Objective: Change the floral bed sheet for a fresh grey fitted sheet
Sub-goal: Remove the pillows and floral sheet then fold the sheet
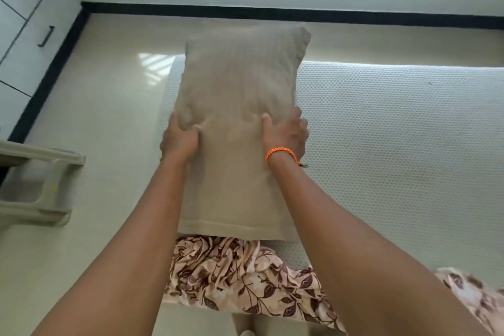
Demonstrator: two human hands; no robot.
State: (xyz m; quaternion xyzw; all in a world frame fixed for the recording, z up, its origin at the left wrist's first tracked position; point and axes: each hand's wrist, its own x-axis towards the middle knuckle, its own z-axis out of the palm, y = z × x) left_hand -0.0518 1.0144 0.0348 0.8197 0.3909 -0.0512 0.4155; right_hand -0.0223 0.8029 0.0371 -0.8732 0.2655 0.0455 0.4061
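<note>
You hold a beige pillow (240, 106) out in front of you with both hands, above the near-left corner of the mattress (395, 144). Your left hand (180, 136) grips the pillow's left edge, thumb pressed into the front face and the fingers wrapped behind, out of sight. Your right hand (286, 133) grips the right edge the same way, thumb on the front and fingers curled round the side. An orange cord bracelet (281, 154) sits on your right wrist.

The pillow hangs upright and long, its hemmed open end at the bottom, closest to you. The fabric dents where your thumbs press.

The mattress is bare, white with a dotted quilted surface, and runs off to the right. The floral sheet (245, 278) lies crumpled in a heap at the mattress's near edge, directly below the pillow's lower hem, and spills toward the floor. More of the same floral cloth (474, 294) shows at the lower right, past your right forearm.

The floor (103, 106) is pale glossy tile with a bright patch of window light near the mattress corner. A black skirting (272, 12) runs along the far wall. On the left stands a beige plastic stool (41, 188), and above it a white cabinet (27, 35) with a dark handle.
</note>
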